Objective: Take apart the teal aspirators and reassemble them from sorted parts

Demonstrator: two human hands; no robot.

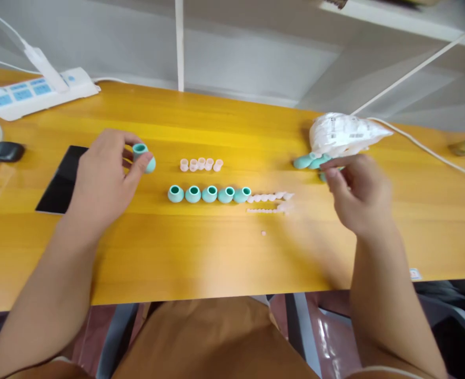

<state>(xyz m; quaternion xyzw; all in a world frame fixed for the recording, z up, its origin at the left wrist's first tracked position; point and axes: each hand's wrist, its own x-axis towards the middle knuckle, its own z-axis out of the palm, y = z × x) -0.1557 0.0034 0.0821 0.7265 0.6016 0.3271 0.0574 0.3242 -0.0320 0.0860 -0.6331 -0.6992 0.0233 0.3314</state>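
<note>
My left hand (106, 173) is closed round a small teal pot-shaped piece (140, 149), its opening facing up. To its right, several like teal pots (209, 193) stand in a row, with a row of small pale pink cups (201, 164) behind them. My right hand (359, 189), slightly blurred, has thumb and forefinger pinched together beside more teal pieces (304, 161) lying by a white plastic bag (345, 134). Some teal shows under those fingertips, but I cannot make out what they hold. Small pale pink pieces (268, 197) lie in two lines between the hands.
A white power strip (43, 92) with plugs and cables lies at the back left. Near it are a black device (7, 151) and a dark flat tablet-like panel (61, 181), partly behind my left hand. One tiny pink piece (263, 232) sits nearer the wooden table's (169, 258) front edge.
</note>
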